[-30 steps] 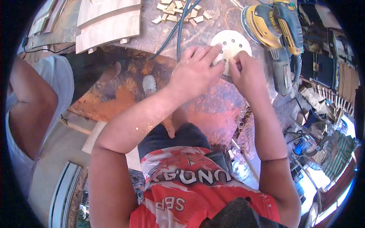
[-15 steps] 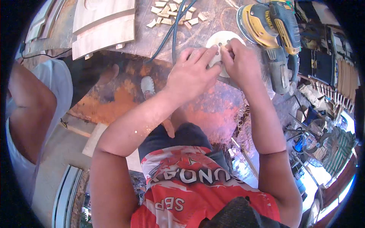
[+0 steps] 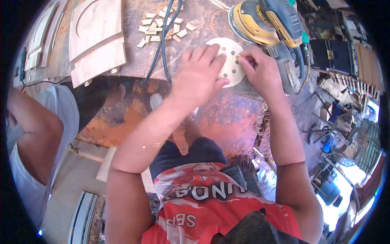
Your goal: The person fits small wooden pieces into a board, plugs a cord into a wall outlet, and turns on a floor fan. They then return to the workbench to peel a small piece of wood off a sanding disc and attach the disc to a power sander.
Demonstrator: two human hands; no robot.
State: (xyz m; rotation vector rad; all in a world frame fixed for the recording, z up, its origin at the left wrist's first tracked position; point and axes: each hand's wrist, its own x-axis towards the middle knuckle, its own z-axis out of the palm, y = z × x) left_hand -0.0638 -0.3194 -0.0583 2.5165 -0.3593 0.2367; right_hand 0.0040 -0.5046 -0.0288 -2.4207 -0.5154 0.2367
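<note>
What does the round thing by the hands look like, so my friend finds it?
Look at the workbench, beside the yellow sander. Touched by the left hand and right hand is a pale flat disc. It alone is round and dotted with small holes.

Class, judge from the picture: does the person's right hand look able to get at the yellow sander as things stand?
Probably yes. The right hand, fingers curled at the sanding disc's edge, lies just beside the yellow sander, with nothing between them.
</note>
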